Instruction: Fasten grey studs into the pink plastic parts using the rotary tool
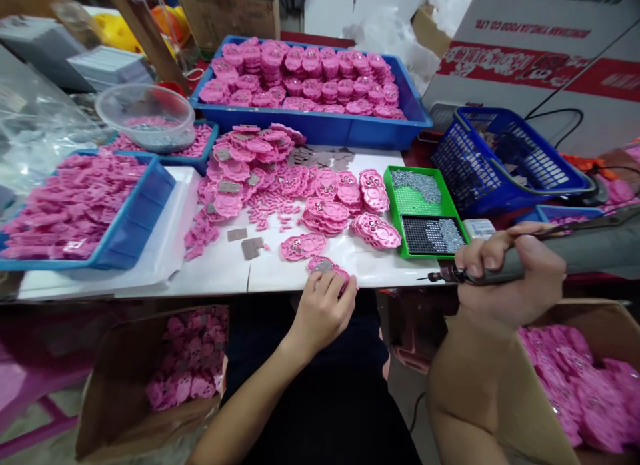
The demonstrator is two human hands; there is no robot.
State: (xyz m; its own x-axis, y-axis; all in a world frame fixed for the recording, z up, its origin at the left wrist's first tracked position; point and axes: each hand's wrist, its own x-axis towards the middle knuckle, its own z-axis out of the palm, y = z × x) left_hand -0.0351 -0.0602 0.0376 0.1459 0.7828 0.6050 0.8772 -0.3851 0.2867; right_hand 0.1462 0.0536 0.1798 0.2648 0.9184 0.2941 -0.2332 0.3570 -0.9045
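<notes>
My left hand (pixel 324 310) grips a pink plastic piece (pixel 320 264) at the table's front edge; a grey plate shows on that piece. My right hand (pixel 510 278) is wrapped round a grey electric screwdriver (pixel 510 264), its thin bit pointing left over the table edge, below a green tray (pixel 395 215) of small screws. Just behind my left hand lie a single pink piece (pixel 303 246) and a stack of pink pieces (pixel 376 230). Two grey plates (pixel 253 248) rest to the left.
A blue bin (pixel 135 222) of pink parts stands left, and a long blue tray (pixel 320 126) of stacked pieces at the back. A blue basket (pixel 463 165) is at right. Cardboard boxes (pixel 110 385) with pink pieces sit below, on both sides.
</notes>
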